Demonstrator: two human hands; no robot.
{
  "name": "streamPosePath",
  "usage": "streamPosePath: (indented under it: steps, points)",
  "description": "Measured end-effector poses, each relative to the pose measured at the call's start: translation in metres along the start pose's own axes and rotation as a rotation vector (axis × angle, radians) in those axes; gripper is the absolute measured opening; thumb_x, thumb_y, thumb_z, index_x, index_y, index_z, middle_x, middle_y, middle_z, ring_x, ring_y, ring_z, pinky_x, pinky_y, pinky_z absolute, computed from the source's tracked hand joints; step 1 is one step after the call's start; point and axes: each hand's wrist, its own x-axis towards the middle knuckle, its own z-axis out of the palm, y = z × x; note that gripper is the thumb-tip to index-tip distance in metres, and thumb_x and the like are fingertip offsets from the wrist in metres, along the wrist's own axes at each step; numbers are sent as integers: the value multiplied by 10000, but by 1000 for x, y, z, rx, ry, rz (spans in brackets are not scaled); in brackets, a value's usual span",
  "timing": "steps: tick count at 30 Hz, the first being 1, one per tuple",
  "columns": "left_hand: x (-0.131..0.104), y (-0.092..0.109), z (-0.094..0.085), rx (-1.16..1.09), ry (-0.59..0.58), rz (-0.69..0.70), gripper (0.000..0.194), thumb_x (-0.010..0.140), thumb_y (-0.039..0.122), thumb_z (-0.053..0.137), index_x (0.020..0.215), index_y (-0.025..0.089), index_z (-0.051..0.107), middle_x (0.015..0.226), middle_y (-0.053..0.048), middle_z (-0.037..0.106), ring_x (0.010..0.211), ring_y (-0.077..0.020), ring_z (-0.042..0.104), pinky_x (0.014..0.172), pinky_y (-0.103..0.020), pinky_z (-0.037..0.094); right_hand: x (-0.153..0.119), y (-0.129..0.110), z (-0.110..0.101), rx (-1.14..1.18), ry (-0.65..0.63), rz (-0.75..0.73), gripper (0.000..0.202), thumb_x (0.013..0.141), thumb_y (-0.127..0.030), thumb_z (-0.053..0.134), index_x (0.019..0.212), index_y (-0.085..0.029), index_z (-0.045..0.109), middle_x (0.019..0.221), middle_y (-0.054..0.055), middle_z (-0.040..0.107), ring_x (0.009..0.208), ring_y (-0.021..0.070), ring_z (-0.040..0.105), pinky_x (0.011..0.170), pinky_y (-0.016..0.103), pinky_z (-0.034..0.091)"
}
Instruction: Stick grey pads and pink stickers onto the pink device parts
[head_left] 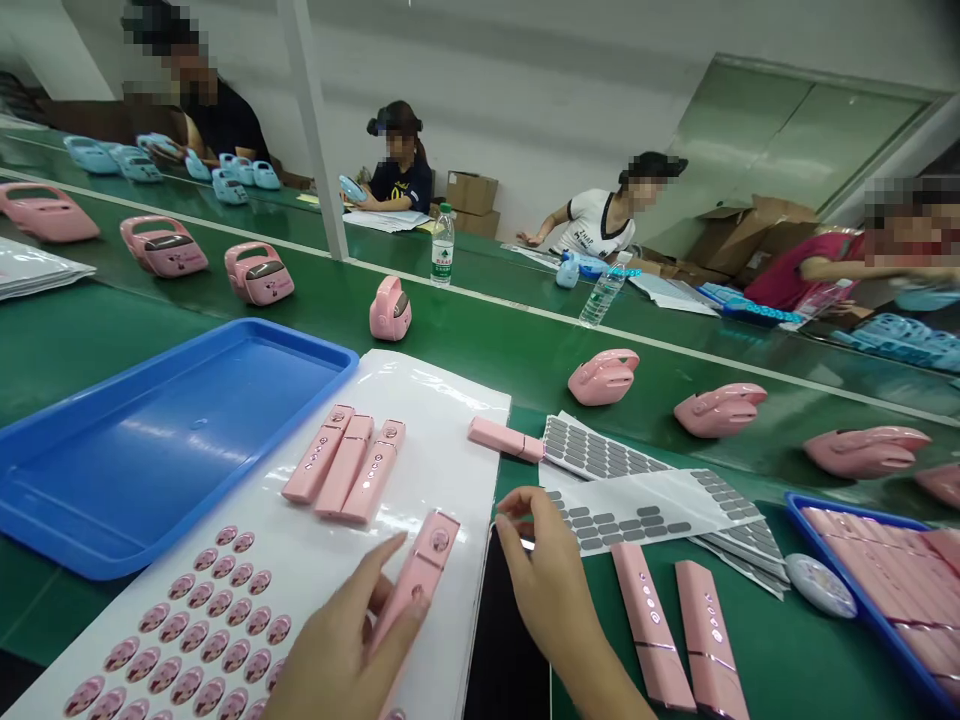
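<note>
My left hand (352,640) grips a long pink plastic bar (418,570) with a round emblem near its far end, held over a white sheet (442,420). My right hand (551,580) rests at the edge of a sheet of small grey stickers (637,510), its fingertips pinched at the sheet's near corner. Three pink bars (345,465) lie side by side on the white sheet and one more pink bar (506,438) sits at its far edge. Two further pink bars (679,625) lie right of my right hand. Round pink stickers (195,620) fill the sheet's near-left part.
An empty blue tray (165,440) stands on the left. At the right edge, a second blue tray (892,575) holds several pink bars. Pink toy housings (604,375) ride the green belt beyond. Water bottles (442,245) and several seated people are across the belt.
</note>
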Motion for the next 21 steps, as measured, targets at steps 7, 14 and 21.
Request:
streamPosePath:
  steps: [7, 14, 21]
  points:
    - [64, 30, 11, 1028, 64, 496, 440, 868, 48, 190, 918, 86, 626, 738, -112, 618, 641, -253, 587, 540, -340, 432, 77, 44, 8, -390, 132, -94, 314, 829, -26, 506, 1117, -149, 525, 1143, 82, 556, 1123, 280, 453, 908, 488, 391]
    - [82, 40, 13, 1092, 337, 612, 446, 834, -4, 296, 1225, 32, 507, 1123, -237, 546, 1088, -375, 486, 825, -456, 447, 72, 25, -6, -406, 128, -87, 213, 846, -113, 528, 1056, -114, 563, 1056, 143, 554, 1034, 322, 458, 860, 518, 371]
    - [46, 18, -10, 778, 155, 1091, 685, 818, 176, 567, 1404, 200, 212, 1259, -137, 544, 1172, -323, 472, 936, -538, 409, 8, -47, -41, 172, -274, -143, 117, 918, -319, 437, 949, -261, 534, 910, -3, 600, 809, 160, 566, 721, 286, 463]
